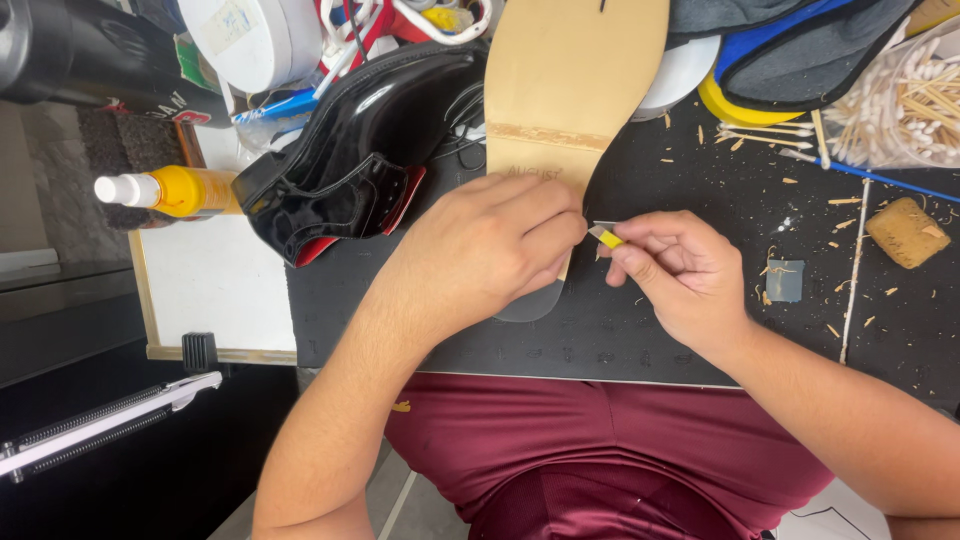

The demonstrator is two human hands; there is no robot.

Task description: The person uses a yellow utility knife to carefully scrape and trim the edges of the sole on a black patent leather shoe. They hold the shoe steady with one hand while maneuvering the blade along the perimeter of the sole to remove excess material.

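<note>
Worktop: black mat with faint embossed marks, littered with wood shavings from 12 to 3 o'clock. Tan leather sole lies flat at 12, its heel end towards centre. Glossy black shoe on its side at 10–11. Tan sponge block at 3. Small grey square between centre and 3. Thin wooden stick just right of it. Cotton swabs heaped at 1–2.

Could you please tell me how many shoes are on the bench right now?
1. A glossy black shoe with a red lining lies on its side left of the tan sole under the left hand. Clutter behind may hide others.
</note>
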